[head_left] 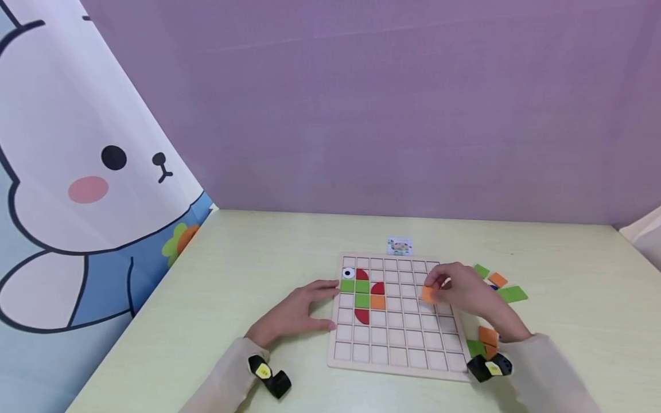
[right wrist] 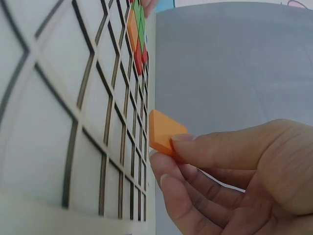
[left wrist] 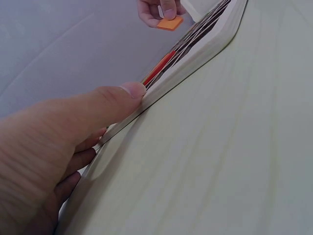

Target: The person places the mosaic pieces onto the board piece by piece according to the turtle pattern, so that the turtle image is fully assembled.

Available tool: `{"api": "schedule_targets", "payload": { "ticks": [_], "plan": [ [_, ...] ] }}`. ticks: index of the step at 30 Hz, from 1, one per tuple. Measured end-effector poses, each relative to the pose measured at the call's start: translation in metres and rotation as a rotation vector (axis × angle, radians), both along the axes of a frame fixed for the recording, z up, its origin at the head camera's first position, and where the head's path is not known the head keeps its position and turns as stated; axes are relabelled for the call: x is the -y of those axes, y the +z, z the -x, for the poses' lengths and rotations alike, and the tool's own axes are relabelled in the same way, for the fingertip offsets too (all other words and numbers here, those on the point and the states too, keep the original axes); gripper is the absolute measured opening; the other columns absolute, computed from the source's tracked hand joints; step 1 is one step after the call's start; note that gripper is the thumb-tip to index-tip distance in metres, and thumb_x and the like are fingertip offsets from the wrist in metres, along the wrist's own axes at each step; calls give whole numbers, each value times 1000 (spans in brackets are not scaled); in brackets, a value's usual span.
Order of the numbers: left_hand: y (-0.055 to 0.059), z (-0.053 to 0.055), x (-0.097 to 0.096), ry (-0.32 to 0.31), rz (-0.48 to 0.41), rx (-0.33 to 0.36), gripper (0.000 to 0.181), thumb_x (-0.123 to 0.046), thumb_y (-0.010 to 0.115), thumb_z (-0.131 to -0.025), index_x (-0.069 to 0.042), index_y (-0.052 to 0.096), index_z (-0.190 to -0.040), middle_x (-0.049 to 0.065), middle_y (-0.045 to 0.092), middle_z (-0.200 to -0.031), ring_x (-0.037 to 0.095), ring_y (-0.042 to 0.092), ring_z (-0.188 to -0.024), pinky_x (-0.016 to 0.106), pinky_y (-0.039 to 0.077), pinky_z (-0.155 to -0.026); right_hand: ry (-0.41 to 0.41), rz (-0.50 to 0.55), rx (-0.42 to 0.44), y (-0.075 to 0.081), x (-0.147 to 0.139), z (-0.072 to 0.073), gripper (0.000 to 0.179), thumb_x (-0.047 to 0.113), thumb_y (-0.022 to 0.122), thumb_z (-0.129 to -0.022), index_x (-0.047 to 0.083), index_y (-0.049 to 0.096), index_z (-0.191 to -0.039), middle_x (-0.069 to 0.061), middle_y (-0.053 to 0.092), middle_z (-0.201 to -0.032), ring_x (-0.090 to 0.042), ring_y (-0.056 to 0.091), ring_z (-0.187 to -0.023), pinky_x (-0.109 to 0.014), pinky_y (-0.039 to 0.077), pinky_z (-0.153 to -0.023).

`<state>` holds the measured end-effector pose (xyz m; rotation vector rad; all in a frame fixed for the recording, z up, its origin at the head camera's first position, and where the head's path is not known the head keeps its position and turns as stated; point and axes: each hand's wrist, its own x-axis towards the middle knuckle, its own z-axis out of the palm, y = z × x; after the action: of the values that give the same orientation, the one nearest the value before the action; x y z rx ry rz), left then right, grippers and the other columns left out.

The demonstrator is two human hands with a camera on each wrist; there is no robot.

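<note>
The right hand (head_left: 465,289) pinches an orange tile (head_left: 428,294) above the grid board (head_left: 397,338), while the left hand (head_left: 294,312), fingers relaxed, rests against the board's 9 o'clock edge.

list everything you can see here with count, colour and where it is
grid board: 1, pale wood, middle of the table
table: 1, light green-yellow, under everything
tiles set in the board: about eight, green, red, orange and one white with a black eye, upper left cells
held tile: 1, orange, above the board's right part
loose tiles far right: several, green and orange, on the table right of the board
loose tiles near right: a few, orange and green, by the board's right edge
pattern card: 1, white with a small picture, behind the board
bunny curtain: 1, white and blue, left
wall: purple, behind
left hand: rests against the board's left edge
right hand: pinches the held tile
</note>
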<state>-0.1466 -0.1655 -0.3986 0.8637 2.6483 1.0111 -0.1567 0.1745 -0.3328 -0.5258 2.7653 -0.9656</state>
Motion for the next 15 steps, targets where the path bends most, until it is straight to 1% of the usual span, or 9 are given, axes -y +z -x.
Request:
{"api": "schedule_targets", "payload": {
  "ticks": [7, 12, 15],
  "plan": [
    [0, -1, 0, 2, -7, 4, 68, -38, 74, -81, -12, 50, -139, 3, 41, -149, 26, 36, -139, 48, 32, -113, -2, -26, 25, -1, 16, -1, 13, -3, 69, -79, 6, 66, -87, -1, 59, -80, -15, 52, -76, -26, 47, -66],
    [1, -2, 1, -2, -10, 0, 68, -38, 74, -81, -11, 51, -139, 3, 41, -149, 26, 36, -139, 48, 32, -113, 8, -12, 53, -1, 28, -3, 12, -2, 70, -79, 7, 65, -85, -1, 60, -80, -15, 52, -75, -27, 47, -67],
    [1, -2, 1, -4, -10, -1, 68, -39, 74, -81, -11, 50, -139, 3, 41, -150, 26, 35, -139, 48, 31, -113, 27, -1, 51, -1, 34, -4, 12, -2, 71, -79, 7, 66, -85, 0, 61, -79, -15, 53, -74, -26, 48, -66]
  ]
}}
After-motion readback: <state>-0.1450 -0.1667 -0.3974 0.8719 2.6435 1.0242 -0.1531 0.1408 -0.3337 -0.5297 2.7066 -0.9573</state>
